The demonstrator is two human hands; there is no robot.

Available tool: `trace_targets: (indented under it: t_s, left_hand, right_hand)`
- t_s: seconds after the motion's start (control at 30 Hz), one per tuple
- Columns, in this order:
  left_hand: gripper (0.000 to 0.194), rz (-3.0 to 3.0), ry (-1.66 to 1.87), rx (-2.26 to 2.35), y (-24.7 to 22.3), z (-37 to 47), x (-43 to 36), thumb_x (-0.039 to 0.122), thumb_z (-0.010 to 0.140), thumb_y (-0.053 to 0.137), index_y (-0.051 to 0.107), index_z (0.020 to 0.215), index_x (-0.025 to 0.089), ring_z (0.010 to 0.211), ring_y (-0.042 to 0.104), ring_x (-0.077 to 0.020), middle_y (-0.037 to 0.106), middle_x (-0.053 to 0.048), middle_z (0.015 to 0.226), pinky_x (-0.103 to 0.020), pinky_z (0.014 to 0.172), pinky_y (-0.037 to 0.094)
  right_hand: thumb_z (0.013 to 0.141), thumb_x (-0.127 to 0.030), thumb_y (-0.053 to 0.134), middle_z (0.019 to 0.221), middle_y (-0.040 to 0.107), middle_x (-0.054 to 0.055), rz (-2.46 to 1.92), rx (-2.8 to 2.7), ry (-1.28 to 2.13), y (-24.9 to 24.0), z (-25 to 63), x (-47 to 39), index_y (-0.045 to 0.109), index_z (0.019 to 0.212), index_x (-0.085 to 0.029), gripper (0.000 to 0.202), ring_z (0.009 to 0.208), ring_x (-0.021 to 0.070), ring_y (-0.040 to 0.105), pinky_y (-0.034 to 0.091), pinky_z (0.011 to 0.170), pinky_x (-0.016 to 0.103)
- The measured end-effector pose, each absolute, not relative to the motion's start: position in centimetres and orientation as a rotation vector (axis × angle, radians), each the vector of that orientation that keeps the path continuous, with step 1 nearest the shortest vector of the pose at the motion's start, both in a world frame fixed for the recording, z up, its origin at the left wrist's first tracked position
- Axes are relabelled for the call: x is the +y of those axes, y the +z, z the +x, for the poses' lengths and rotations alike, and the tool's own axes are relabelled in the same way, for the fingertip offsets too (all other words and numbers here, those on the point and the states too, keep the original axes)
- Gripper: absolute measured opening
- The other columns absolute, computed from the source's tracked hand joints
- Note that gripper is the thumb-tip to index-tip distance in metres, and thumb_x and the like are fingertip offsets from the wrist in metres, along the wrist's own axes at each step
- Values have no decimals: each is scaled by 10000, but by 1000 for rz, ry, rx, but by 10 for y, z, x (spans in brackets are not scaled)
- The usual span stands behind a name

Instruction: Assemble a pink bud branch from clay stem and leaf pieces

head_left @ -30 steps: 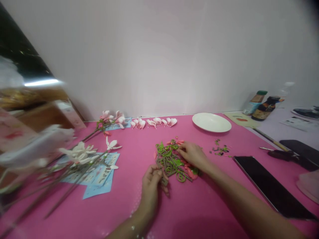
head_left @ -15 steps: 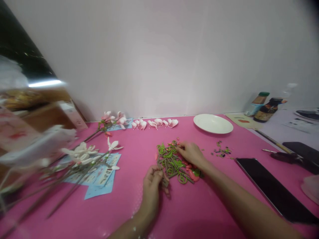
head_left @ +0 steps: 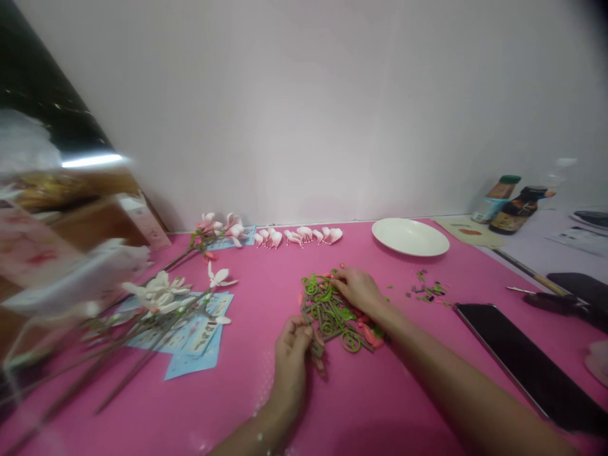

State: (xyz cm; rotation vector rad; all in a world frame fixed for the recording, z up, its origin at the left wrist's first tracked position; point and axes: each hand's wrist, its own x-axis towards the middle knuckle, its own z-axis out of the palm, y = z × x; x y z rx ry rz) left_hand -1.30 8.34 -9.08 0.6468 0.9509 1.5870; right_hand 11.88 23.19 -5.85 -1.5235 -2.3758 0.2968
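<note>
A pile of small green, brown and pink plastic pieces (head_left: 327, 311) lies on the pink tabletop (head_left: 237, 411) in front of me. At its near left edge, my left hand (head_left: 292, 345) is closed around brown plastic pieces (head_left: 317, 352), with thumb and fingers pressed together. My right hand (head_left: 357, 288) reaches over the pile from the right. Its fingertips are pinched together at the far edge, among green and pink pieces; whatever they grip is hidden.
Pink petals (head_left: 304, 235) stand in a row near the wall, left of a white plate (head_left: 411, 237). Assembled flower branches (head_left: 159, 291) lie on blue cards (head_left: 192, 364) at left. On the right are scattered bits (head_left: 430, 290), a phone (head_left: 522, 361), scissors (head_left: 560, 303) and bottles (head_left: 517, 209).
The right hand has shifted slightly left over the far edge of the pile. My left hand keeps its grip on the brown pieces. The whole view has moved a little.
</note>
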Motion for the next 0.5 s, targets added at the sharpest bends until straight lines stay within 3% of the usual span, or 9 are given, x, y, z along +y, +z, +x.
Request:
trace_targets:
  t_s: [0.2, 0.5]
  left_hand:
    - [101, 649, 1587, 960, -90, -13, 85, 253, 841, 531, 483, 802, 174, 305, 464, -53, 600, 55, 532, -141, 311, 362]
    - [112, 670, 1584, 963, -90, -13, 84, 268, 838, 537, 489, 801, 174, 305, 465, -59, 599, 54, 536, -149, 308, 366]
  right_hand:
    - [883, -277, 487, 797, 709, 45, -1467, -2398, 304, -57, 117, 230, 714, 769, -197, 266, 739, 167, 617, 363, 622, 233]
    - [899, -235, 446, 943, 716, 46, -1367, -2401, 391, -57, 121, 232, 705, 979, -197, 274, 840, 171, 631, 420, 696, 238]
